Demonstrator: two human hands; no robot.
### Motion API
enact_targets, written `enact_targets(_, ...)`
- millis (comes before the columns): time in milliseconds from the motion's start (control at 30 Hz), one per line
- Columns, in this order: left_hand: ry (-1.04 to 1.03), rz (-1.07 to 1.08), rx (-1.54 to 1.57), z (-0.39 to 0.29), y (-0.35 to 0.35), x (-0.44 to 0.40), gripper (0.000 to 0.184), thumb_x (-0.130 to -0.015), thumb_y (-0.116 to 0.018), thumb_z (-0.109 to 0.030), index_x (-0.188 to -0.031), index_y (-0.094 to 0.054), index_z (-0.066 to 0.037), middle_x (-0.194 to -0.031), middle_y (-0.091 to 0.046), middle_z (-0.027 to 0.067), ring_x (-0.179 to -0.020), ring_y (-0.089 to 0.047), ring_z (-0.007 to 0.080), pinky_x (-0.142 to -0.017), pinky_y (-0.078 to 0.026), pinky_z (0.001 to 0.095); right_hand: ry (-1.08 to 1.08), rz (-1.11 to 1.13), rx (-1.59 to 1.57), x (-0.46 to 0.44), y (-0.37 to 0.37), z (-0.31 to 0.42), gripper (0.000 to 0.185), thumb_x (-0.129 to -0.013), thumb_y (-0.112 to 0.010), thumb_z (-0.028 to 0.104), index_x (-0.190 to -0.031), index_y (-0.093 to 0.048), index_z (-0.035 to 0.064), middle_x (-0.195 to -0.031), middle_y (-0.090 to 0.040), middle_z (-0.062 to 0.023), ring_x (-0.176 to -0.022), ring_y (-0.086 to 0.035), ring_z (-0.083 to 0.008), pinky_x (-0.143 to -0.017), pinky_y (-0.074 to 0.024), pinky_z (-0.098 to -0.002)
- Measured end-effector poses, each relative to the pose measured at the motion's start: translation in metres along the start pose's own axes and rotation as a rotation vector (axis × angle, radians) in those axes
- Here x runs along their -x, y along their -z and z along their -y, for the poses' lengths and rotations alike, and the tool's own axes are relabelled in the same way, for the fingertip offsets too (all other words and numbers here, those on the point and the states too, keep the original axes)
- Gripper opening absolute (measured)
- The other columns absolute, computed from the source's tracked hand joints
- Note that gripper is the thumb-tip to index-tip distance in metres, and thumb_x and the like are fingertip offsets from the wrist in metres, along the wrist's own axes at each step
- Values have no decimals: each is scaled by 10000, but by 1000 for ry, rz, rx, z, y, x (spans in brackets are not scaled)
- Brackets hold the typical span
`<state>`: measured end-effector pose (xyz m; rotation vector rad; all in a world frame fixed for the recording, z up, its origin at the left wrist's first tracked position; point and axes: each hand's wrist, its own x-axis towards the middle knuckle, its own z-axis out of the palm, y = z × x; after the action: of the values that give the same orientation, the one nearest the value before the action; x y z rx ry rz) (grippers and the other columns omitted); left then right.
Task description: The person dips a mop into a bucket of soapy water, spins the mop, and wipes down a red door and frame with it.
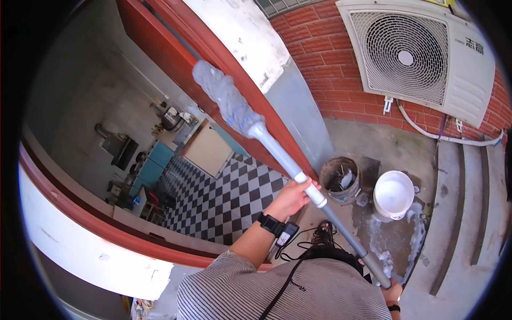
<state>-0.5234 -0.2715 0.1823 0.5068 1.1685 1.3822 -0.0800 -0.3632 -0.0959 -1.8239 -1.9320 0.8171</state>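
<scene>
A mop with a grey, twisted head (226,98) slants across the view, its head raised in front of the red door frame. Around the white collar of its pole (341,226) my left hand (292,198) is closed. Lower down, near the pole's end, my right hand (392,292) grips the grey shaft, partly hidden by it. To the right of the pole stands a white bucket (393,193) with whitish content. Beside it, a dirty dark bucket (340,180) holds something I cannot make out clearly.
Wet, foamy ground (392,240) surrounds the white bucket. Concrete steps (469,213) are at the right. An air conditioner unit (421,58) hangs on the red brick wall (320,53). Through the doorway at left shows a kitchen with a checkered floor (213,197).
</scene>
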Motion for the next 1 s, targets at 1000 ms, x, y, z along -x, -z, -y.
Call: enact_targets(1000, 143, 227, -158, 59, -72, -59, 215, -906, -506, -130, -1095, -461, -39, -1107, -561, 113, -1028, -571, 245, -871, -492, 421, -67, -169, 156, -15, 92, -52, 137, -571, -629, 118, -627, -547, 25, -606, -563, -211, -639, -566, -420, -579, -450, -460)
